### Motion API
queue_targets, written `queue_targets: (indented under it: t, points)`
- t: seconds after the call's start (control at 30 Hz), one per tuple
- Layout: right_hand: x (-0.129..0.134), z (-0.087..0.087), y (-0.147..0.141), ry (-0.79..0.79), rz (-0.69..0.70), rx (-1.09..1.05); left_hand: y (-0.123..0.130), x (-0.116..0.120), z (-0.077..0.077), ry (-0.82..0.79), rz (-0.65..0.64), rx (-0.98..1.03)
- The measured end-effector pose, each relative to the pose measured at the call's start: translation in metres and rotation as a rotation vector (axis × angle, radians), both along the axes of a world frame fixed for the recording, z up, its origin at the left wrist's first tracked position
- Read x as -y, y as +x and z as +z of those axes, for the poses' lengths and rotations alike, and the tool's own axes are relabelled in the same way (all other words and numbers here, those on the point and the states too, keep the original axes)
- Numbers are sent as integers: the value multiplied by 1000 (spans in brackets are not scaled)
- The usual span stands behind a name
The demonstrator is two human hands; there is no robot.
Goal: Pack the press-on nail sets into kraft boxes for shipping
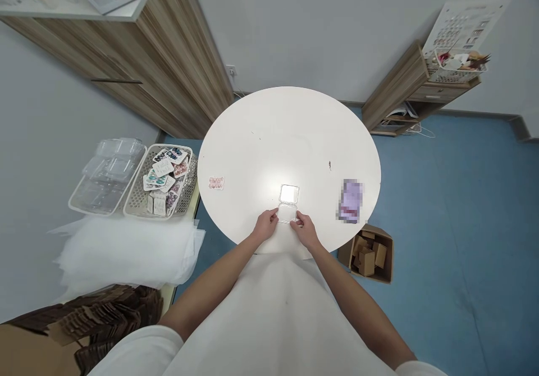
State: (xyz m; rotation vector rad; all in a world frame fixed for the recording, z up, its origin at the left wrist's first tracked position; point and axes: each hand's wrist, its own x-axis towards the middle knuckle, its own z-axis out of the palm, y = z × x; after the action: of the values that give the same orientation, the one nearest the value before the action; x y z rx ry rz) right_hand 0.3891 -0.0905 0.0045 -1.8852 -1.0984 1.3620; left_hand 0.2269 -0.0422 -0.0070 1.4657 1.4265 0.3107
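A small clear plastic hinged box (287, 213) lies on the white round table in front of me, its lid (289, 194) tipped back away from me. My left hand (266, 224) grips the box's left edge between thumb and fingers. On the opposite side, my right hand (305, 230) pinches the right edge near the front corner. No contents can be made out inside the box. Off to the left on the table is a card of pink press-on nails (216, 183), apart from both hands.
The white table (290, 118) also bears a blurred purple item (350, 201) at right. Left stand a basket of nail cards (164, 177), a tray of clear boxes (110, 168) and white sheets (130, 250). A carton of small brown boxes (370, 255) sits at the lower right.
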Motion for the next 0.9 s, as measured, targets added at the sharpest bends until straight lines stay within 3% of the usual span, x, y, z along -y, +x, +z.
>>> queue_targets:
  t: [0.33,0.53,0.6,0.73,0.9]
  points:
    - [4,0,-6,-41,-83,24,4,10,1,14,48,-33]
    - [9,11,-4,112,-167,94,-9,18,5,23,116,-21]
    - [5,20,-7,188,-152,121,-24,17,9,50,134,-13]
    - [-14,36,-29,257,18,111,-73,3,15,173,191,-53]
    - [-54,35,-83,249,260,137,-146,-31,15,285,262,-176]
